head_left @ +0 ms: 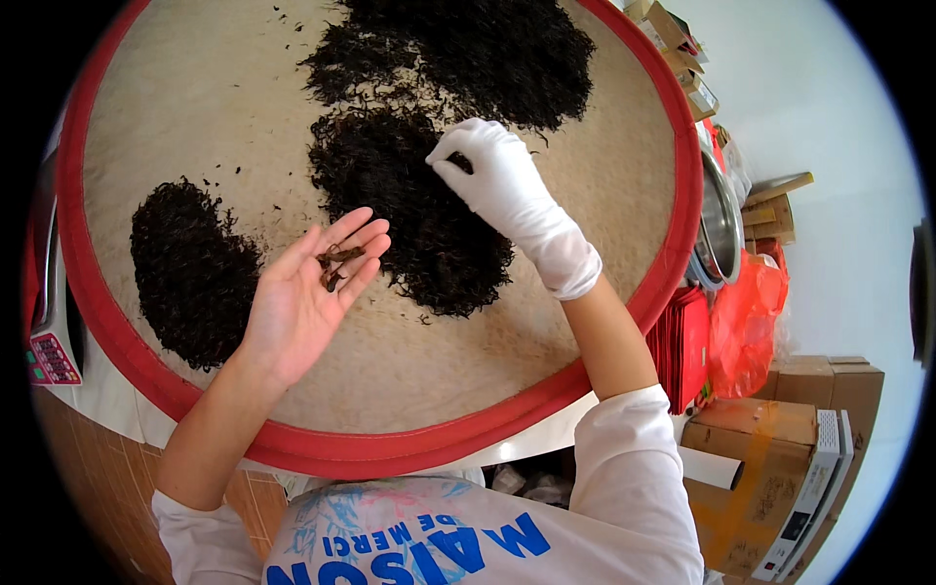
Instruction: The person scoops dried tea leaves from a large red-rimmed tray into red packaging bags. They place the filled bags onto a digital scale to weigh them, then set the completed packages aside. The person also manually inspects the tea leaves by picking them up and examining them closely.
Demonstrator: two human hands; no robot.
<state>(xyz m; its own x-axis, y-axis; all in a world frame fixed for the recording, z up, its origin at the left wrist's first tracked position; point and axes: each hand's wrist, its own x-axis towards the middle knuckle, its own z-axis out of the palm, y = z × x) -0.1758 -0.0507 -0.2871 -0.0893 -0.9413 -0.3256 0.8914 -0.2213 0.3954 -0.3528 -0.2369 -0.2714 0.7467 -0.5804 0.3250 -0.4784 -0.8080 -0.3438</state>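
Note:
Dark, twisted dried leaves that look like loose tea lie in heaps on a large round tray (380,400) with a beige cloth bed and red rim. My bare left hand (297,317) is palm up, fingers slightly cupped, over the tray between the left heap (185,283) and the middle heap (439,258). A few brown tea stems (337,257) rest on its fingers. Above the middle heap, my right hand (497,180) wears a white glove, with thumb and forefinger tips pinched together. Whatever sits in that pinch is too small to make out. The far heap (497,58) lies beyond.
Right of the tray stand a metal bowl (720,219), a red plastic bag (751,302), a red stack (680,341) and cardboard boxes (751,458). A scale-like device (57,356) is by the left rim. Loose leaf bits are scattered between the heaps.

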